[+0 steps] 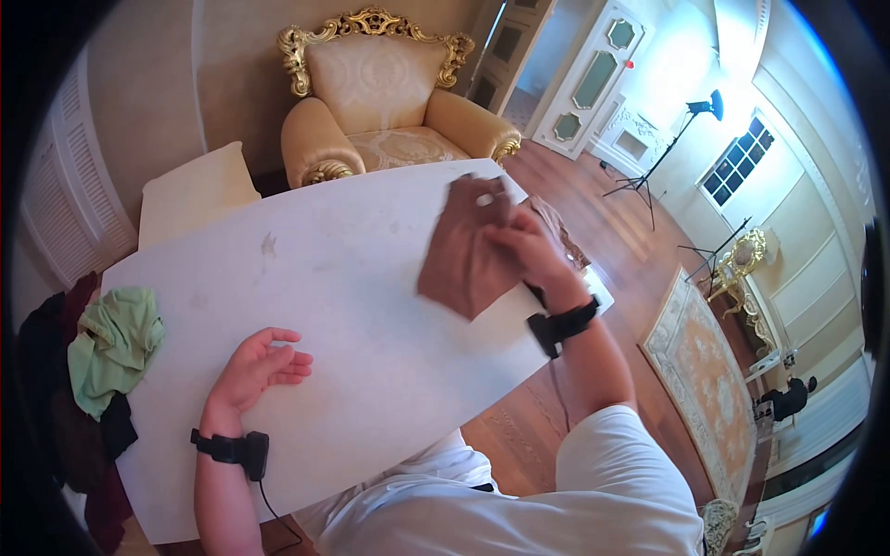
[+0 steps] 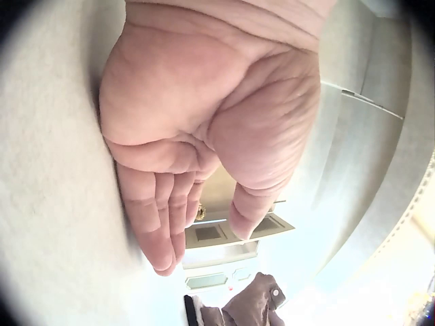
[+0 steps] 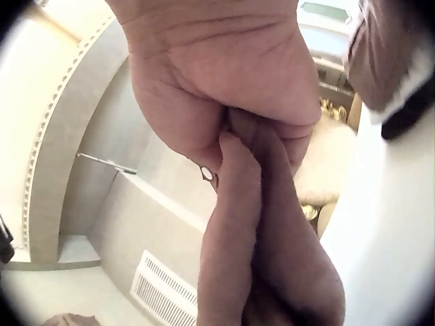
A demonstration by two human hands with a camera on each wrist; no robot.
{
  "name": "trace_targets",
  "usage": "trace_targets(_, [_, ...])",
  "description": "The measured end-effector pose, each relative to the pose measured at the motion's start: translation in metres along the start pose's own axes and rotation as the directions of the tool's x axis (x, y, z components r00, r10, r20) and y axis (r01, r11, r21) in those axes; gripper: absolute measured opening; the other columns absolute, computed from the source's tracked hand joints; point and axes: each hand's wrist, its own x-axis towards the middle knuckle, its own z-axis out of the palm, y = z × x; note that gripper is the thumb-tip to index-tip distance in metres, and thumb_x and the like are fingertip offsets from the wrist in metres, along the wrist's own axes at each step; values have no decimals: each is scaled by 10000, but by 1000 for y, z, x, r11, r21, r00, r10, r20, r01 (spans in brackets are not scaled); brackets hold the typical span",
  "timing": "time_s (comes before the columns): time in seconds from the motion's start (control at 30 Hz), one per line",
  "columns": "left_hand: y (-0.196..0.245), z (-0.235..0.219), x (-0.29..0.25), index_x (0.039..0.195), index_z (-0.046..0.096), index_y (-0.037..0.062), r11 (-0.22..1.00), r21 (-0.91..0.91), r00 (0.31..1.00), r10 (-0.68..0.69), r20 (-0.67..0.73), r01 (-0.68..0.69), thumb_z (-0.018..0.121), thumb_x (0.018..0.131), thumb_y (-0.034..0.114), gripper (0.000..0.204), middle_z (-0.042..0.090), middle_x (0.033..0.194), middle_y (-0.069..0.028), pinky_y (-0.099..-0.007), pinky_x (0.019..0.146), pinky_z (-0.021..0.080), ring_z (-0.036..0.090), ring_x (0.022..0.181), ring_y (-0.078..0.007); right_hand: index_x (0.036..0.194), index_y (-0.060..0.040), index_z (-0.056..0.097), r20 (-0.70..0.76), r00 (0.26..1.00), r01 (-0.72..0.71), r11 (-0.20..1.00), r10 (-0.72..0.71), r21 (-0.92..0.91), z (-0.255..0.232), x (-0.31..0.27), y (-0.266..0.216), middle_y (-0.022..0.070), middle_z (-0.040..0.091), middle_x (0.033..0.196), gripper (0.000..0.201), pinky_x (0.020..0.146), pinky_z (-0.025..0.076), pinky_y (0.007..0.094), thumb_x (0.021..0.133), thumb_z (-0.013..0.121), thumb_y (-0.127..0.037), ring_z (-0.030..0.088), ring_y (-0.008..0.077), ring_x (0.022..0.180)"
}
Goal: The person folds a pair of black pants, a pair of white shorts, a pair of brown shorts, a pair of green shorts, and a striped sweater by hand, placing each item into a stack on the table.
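My right hand (image 1: pixel 533 246) pinches a brown cloth (image 1: pixel 468 250) over the right part of the white table (image 1: pixel 352 389). A small white spot shows near the cloth's top corner. In the right wrist view the cloth (image 3: pixel 292 238) hangs in folds from between thumb and fingers. My left hand (image 1: pixel 260 369) holds nothing, its little-finger edge along the tabletop and its fingers relaxed. The left wrist view shows the open palm (image 2: pixel 197 102) with the thumb apart from the fingers. Past it, part of the brown cloth (image 2: pixel 251 302) shows at the bottom.
Heaped at the table's left end are dark clothes (image 1: pixel 46 371) with a light green cloth (image 1: pixel 116 343) on top. More brown fabric (image 1: pixel 561 232) lies at the right edge, partly behind my right hand. A gold armchair (image 1: pixel 380 93) stands beyond the table. A cable (image 1: pixel 273 505) runs from the left wrist.
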Motion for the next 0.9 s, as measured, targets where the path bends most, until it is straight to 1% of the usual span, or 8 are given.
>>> trace_targets(0.07, [2,1,0,1348,574,31,1000,3,1000,-11,-15,11,654,1055,216,355,720,1160,-185,-380,910,616,737,1034,-258,1241,-22,677,-69,997,23,997,-17,78,-54,5,-14,50,734,1162,245,968,591,333,996,682,-35,709,159,1068])
trace_targets(0.13, [3,3,0,1341,575,33,1000,5,999,-21,-25,21,646,1059,213,342,722,1157,-184,-376,904,619,740,1027,-256,1259,-12,662,-152,988,17,1000,-16,8,-95,5,-39,67,730,1186,257,998,585,338,1003,668,-40,712,171,1067])
trace_targets(0.33, [-1,1,2,1343,563,40,1000,-2,999,-15,-29,15,627,1070,229,339,731,1152,-191,-368,884,622,751,1000,-254,1331,-6,644,-120,972,-220,963,203,-157,-183,18,-74,94,698,1281,331,1078,546,357,1001,645,-31,677,204,1184])
trace_targets(0.47, [3,2,-1,1332,568,33,1000,-6,999,-28,-44,28,629,1067,215,328,728,1165,-192,-370,890,625,753,1002,-253,1357,-13,635,-47,947,-321,920,318,-227,-196,26,-86,90,691,1310,371,1113,517,359,987,648,-14,668,193,1196])
trace_targets(0.57, [3,2,-1,1339,562,37,999,-10,997,-48,-56,48,616,1074,225,330,731,1161,-198,-370,884,624,755,995,-253,1353,-28,649,61,869,-455,843,490,-287,-191,34,-108,73,694,1313,390,1116,510,354,965,665,-1,663,185,1202])
trace_targets(0.67, [6,0,0,1353,554,42,998,-7,995,-68,-69,68,600,1081,229,333,733,1159,-200,-372,874,622,756,992,-256,1318,-51,682,61,836,-453,747,546,-487,-210,55,-107,39,701,1293,386,1066,525,333,936,686,3,663,163,1162])
trace_targets(0.77, [6,0,0,1364,549,47,997,-11,994,-83,-68,83,592,1082,221,334,734,1158,-200,-374,868,620,755,996,-260,1206,-50,715,-40,795,-484,594,605,-643,-207,73,-110,5,725,1172,319,1015,537,308,899,690,35,670,129,1102])
trace_targets(0.9, [7,-1,-1,1373,547,49,996,-31,995,-82,-53,81,594,1078,214,341,734,1157,-200,-371,866,619,755,1002,-261,1154,-60,731,-3,781,-439,544,625,-715,-193,88,-107,-12,718,1096,275,954,536,290,897,690,29,650,110,1021])
